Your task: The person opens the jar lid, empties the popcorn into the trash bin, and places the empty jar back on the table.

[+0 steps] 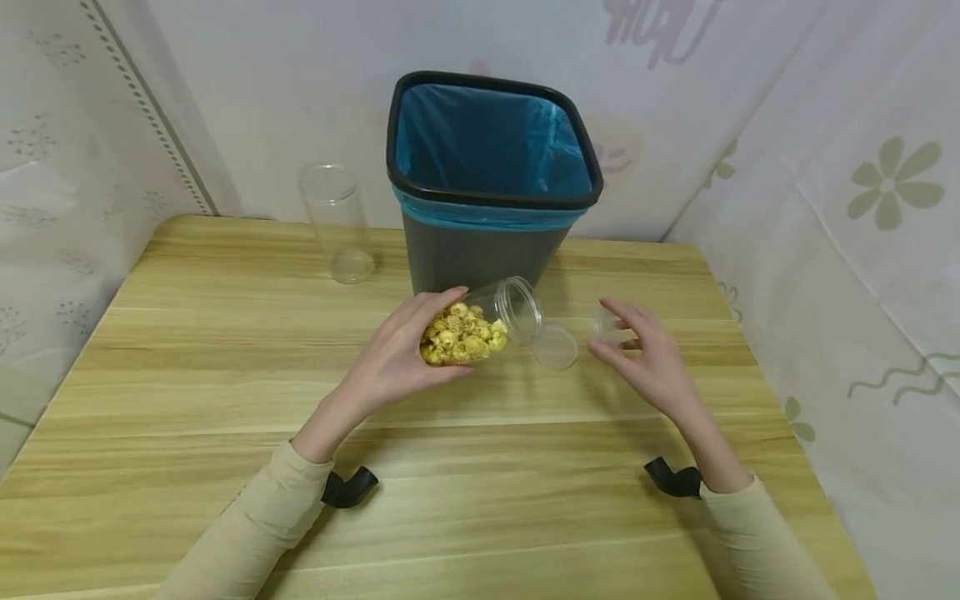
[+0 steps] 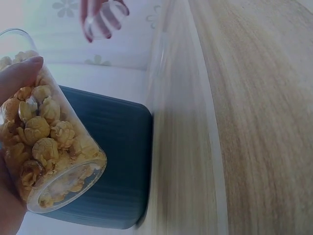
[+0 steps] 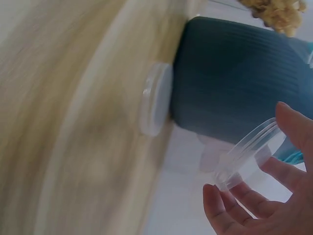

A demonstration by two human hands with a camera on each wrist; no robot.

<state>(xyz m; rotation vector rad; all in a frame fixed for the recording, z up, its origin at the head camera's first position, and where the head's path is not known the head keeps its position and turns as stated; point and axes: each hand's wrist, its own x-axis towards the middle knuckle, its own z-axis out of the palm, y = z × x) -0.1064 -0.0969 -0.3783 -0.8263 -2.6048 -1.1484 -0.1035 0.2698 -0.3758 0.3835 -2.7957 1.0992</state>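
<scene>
My left hand (image 1: pixel 386 350) grips a clear plastic jar of popcorn (image 1: pixel 467 335) round its body. The jar is tipped on its side above the table, its uncovered mouth pointing right and slightly up, and the yellow popcorn stays inside. To the right, my right hand (image 1: pixel 651 360) holds a clear round lid (image 3: pixel 247 152) by its rim between thumb and fingers, apart from the jar. A second clear lid (image 1: pixel 555 348) lies on the table between the hands, and in the right wrist view this lid (image 3: pixel 157 100) lies close to the bin.
A dark bin (image 1: pixel 472 250) with a blue liner (image 1: pixel 487 150) stands at the back of the wooden table (image 1: pixel 480 517), just behind the popcorn jar. Left of it stands another clear jar (image 1: pixel 337 221). Patterned cloth (image 1: pixel 825 275) hangs round the table.
</scene>
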